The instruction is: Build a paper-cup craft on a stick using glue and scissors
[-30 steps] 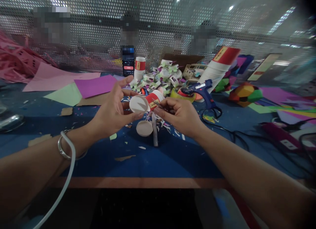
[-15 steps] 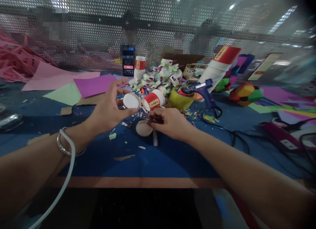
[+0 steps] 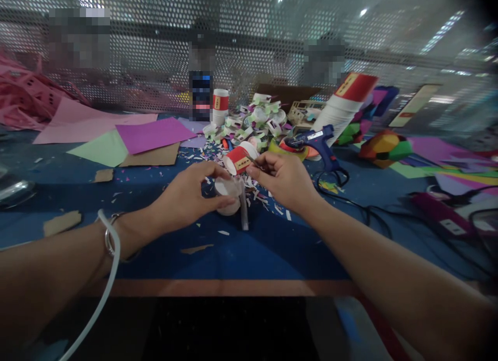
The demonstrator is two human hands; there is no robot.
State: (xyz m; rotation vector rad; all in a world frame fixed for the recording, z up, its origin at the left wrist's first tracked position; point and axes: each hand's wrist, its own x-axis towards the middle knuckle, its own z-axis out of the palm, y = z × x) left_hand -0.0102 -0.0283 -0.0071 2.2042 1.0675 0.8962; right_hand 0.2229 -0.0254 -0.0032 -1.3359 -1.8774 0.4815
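My left hand (image 3: 196, 195) is closed, thumb and fingers pinching a round white paper piece (image 3: 226, 185) that looks like a cup bottom. It is held at a second pale disc (image 3: 229, 209) on the table; whether the two touch I cannot tell. A translucent stick (image 3: 244, 208), like a glue stick, lies beside them. My right hand (image 3: 286, 182) is closed in a pinch next to a red and white paper cup (image 3: 237, 158) lying on its side. Something thin and dark shows at its fingertips, too small to name.
A blue glue gun (image 3: 321, 140) with a black cable rests behind my right hand. Behind the cup is a heap of cut paper pieces (image 3: 264, 114). Stacked paper cups (image 3: 340, 114) lean at the right. Paper sheets (image 3: 151, 135) lie at the left; a phone (image 3: 201, 94) stands behind.
My left hand has come down and right with the round white piece, to the disc on the table. My right hand has lifted from that disc up and right, beside the cup.
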